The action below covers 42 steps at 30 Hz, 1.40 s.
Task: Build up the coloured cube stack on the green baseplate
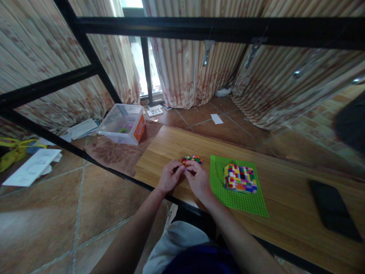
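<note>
Over the wooden table my left hand [170, 176] and my right hand [197, 179] meet fingertip to fingertip, both closed in a pinch. A tiny purple toy brick [185, 169] shows between the fingertips; its shape is too small to make out. Just beyond the fingers lies a loose pile of small coloured toy bricks [196, 159], partly covered by my hands. Right of my right hand is a green baseplate [218, 198]. On it stands a low, block-like build of multicoloured bricks [239, 184], with a dark opening in its top.
A black phone-like slab [333, 209] lies at the right of the wooden table [285, 190]. A clear plastic box [122, 121] with a few pieces inside stands on the floor mat, left. Black metal bars [185, 28] cross the upper view and run along the table's near edge.
</note>
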Available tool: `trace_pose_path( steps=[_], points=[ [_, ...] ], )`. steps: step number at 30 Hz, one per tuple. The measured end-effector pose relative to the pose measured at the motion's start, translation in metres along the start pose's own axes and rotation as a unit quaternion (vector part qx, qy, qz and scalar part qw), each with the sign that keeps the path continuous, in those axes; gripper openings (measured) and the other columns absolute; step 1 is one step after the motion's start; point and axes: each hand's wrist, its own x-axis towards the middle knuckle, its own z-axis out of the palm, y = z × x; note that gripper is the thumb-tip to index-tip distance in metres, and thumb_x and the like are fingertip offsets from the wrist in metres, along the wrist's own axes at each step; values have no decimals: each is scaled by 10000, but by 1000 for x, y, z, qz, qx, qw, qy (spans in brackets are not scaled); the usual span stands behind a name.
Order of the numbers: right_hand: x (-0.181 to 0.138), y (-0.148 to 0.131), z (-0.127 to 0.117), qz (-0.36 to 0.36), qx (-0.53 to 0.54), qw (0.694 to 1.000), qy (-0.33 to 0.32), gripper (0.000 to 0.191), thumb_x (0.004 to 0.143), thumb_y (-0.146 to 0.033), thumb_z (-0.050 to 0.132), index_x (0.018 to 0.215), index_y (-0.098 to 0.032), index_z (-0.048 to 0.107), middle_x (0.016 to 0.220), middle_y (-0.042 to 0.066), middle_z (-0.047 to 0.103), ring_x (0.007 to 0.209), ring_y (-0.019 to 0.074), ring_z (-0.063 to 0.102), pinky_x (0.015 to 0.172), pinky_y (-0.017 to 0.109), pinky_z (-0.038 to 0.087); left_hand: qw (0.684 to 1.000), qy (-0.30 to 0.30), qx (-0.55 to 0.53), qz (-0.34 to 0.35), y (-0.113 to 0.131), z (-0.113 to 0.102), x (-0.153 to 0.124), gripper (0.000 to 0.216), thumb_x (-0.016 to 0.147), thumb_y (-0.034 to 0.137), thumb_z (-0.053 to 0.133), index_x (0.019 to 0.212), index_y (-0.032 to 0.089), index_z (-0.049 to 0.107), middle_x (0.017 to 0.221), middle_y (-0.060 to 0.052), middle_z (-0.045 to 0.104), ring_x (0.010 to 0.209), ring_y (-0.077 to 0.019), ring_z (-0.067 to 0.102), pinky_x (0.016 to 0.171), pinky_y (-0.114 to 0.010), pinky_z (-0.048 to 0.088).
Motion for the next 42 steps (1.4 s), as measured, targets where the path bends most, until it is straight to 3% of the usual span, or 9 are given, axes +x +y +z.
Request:
trace_pose_path(
  steps=[9,12,16,22,26,32,42],
  points=[
    [-13,-6,-1,-48,55,997,-33,271,862,-245,596,1122,-231,673,987,33,760,912,180,707,881,338,539,998,-57,-12,12,-1,-6,1,278,933,384,531,771,185,637,747,-26,619,733,-153,584,707,-278,474],
    [-23,-14,-11,-65,37,996,-41,213,887,-262,586,1056,-247,714,1050,35,754,950,183,700,883,337,544,999,-38,8,11,-3,-3,1,273,933,377,533,763,188,632,741,-23,624,727,-150,582,695,-271,470],
    [-50,-17,-43,-65,-12,998,-17,197,916,-312,579,1035,-264,729,1031,38,757,939,194,705,870,348,555,997,1,69,20,-1,2,1,240,931,344,542,770,196,641,764,-25,647,764,-153,599,729,-277,474],
    [-101,-1,-103,5,-101,990,102,210,898,-417,612,962,-263,741,975,39,773,907,229,726,813,367,580,989,-4,143,39,0,6,2,163,912,299,577,800,205,649,800,-33,666,800,-168,616,752,-296,488],
    [-117,13,-137,38,-139,974,177,249,883,-461,616,946,-252,736,962,47,773,905,243,727,819,384,580,985,-6,165,49,-2,6,3,135,898,298,587,824,208,655,821,-35,669,797,-171,625,747,-298,504],
    [-107,19,-163,8,-152,960,236,226,882,-431,617,923,-239,727,980,66,743,908,225,696,781,370,570,981,-10,182,58,0,5,5,144,891,328,583,866,213,667,855,-41,676,792,-174,636,745,-303,517],
    [-74,32,-157,-64,-204,945,248,176,883,-392,627,910,-285,765,1149,76,645,1084,252,594,981,501,467,979,-19,192,66,3,2,6,179,905,330,549,854,202,663,826,-45,685,802,-181,639,757,-305,507]
  ],
)
